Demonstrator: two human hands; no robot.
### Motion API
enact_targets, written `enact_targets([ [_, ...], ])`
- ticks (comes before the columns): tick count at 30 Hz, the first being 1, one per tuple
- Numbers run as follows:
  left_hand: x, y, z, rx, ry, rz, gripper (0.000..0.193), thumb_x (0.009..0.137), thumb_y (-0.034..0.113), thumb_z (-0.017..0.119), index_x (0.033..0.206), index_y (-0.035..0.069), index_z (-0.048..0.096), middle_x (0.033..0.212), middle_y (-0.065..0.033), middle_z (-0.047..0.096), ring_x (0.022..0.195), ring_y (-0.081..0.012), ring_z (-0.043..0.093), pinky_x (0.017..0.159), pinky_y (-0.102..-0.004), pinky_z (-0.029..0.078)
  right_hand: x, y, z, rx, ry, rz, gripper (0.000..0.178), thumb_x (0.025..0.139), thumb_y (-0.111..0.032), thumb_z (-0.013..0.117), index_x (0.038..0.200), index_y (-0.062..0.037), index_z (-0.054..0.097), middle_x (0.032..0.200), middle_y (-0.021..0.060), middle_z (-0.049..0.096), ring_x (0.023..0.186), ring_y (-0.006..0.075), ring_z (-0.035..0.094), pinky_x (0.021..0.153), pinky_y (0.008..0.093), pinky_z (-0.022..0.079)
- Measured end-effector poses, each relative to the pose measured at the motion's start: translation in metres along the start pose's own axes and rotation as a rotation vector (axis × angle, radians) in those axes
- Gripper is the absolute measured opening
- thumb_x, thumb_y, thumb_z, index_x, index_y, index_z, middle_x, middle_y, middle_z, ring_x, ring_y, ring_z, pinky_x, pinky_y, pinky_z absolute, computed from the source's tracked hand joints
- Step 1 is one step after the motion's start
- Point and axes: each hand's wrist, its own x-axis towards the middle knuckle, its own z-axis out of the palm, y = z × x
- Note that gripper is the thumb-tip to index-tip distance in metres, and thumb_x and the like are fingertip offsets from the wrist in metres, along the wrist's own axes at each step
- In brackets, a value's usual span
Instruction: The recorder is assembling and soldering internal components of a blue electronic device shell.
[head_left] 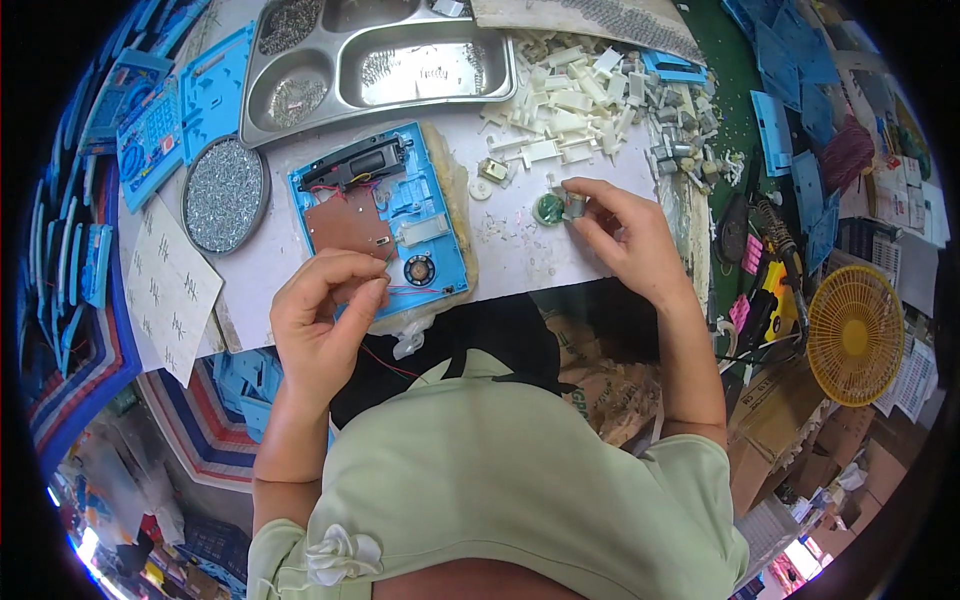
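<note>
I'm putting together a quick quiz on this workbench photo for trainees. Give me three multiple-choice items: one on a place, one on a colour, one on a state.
1. Where does the round dish of screws lie?
A. left of the blue open casing
B. right of the yellow fan guard
C. inside the steel tray

2. What colour is the fan guard at the right?
A. red
B. yellow
C. black

3. How does the right hand stand?
A. flat and empty on the table
B. out of view
C. fingertips pinched on a small metal part

Answers:
1 A, the dish sits on the table beside the casing's left edge.
2 B, its grille is plainly yellow.
3 C, thumb and fingers close on the part next to a green disc.
</note>
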Motion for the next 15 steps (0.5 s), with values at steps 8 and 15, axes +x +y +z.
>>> enact_targets([
  [8, 0.003, -0.003, 0.003, 0.132, -0.029, 0.098, 0.013, 0.087, -0.012, 0.067, 0.098, -0.006, 0.069, 0.103, -0.0129, 0.065, 0.086, -0.0162, 0.066, 0.075, -0.0271, 0.055, 0.015, -0.001, 0.004, -0.36, -0.051, -0.278, 0.039, 0.086, -0.005, 0.068, 0.125, -0.0061, 0.067, 0.093, 0.0144, 0.07, 0.075, 0.0277, 0.066, 0.071, 0.0364, 0.054],
  [15, 0.002, 0.0, 0.012, 0.129, -0.026, 0.118, 0.018, 0.084, -0.007, 0.073, 0.101, -0.002, 0.072, 0.097, -0.0119, 0.07, 0.085, -0.0178, 0.07, 0.073, -0.0284, 0.058, 0.009, -0.015, -0.014, 0.019, -0.133, 0.092, 0.041, 0.085, -0.003, 0.07, 0.126, -0.0016, 0.065, 0.081, 0.0054, 0.062, 0.072, 0.0132, 0.061, 0.065, 0.0281, 0.049],
])
